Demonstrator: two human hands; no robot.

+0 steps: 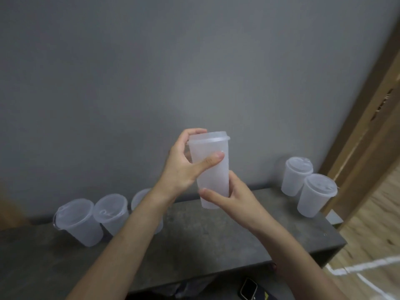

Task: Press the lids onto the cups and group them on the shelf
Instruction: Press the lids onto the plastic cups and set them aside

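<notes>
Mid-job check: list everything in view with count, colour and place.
held cup: one, translucent white, lidded, above the shelf's middle
left cups: three, translucent white, lidded, shelf's left, one partly behind the left forearm
right cups: two, translucent white, lidded, shelf's right end
shelf: one, dark grey, against the wall
wall: one, grey, behind the shelf
door frame: one, brown wood, far right
floor: one, light wood, lower right
small device: one, dark, bottom edge
left hand: one, grips the held cup near its lid
right hand: one, grips the held cup's lower part
</notes>
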